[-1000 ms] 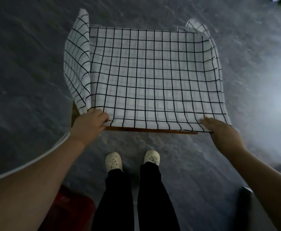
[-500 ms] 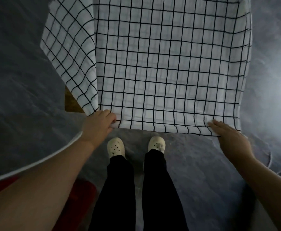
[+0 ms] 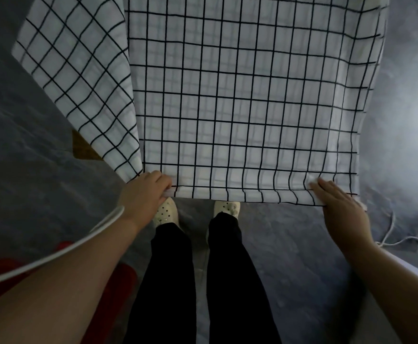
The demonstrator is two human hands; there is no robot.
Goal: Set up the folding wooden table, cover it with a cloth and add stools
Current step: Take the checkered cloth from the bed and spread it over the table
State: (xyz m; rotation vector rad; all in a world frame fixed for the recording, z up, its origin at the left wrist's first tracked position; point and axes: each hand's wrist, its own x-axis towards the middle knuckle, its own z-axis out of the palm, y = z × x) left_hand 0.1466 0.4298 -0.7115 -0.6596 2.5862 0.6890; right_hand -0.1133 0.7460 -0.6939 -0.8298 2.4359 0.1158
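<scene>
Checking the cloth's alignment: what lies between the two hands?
Head view: only the checked cloth's near edge runs unbroken from the left hand to the right hand; the toes of two pale shoes show just below it.

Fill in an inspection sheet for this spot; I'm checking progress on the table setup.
Surface: wooden table, only one corner showing.
Job's things: checked cloth spread over it; stools nothing seen.
Clutter: red object by left arm.
Grippers: left hand grips cloth's near edge; right hand lies on it, grip unclear.
Cables: white cable over left forearm; white cord on floor, right.
Surroundings: grey floor.
</scene>
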